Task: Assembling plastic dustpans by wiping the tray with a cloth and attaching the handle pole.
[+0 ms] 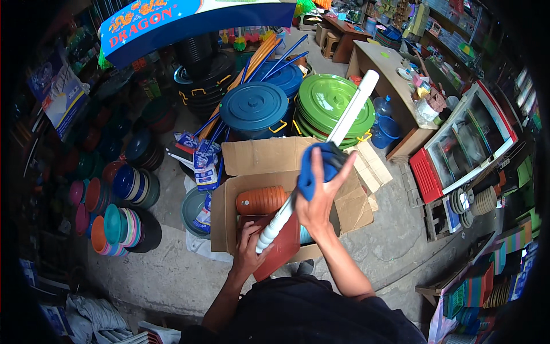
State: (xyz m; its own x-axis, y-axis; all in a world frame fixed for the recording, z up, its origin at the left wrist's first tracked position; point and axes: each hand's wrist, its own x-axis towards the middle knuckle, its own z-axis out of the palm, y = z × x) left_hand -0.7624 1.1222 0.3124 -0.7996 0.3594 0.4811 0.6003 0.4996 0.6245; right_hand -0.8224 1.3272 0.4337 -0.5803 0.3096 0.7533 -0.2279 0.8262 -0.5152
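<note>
A long white pole (349,117) with a ridged lower end slants up and away to the right, over an open cardboard box (223,223). My left hand (246,252) is closed round the pole's ridged lower end. Farther up, my right hand (318,203) presses a blue cloth (312,175) round the pole, with two fingers sticking out past it. A dark patch shows beside the cloth; I cannot make out what it is. Beneath the pole, a reddish-brown plastic piece with flat sides (281,249) leans at the box. Ribbed orange pots (262,200) lie inside the box.
Beyond the box stand a blue lidded bin (254,106) and a green lidded bin (335,103). Stacked basins (134,186) and coloured buckets (114,226) fill the left. At right are a wooden desk (389,74) and a red-framed glass case (464,143). A blue sign (200,34) hangs overhead.
</note>
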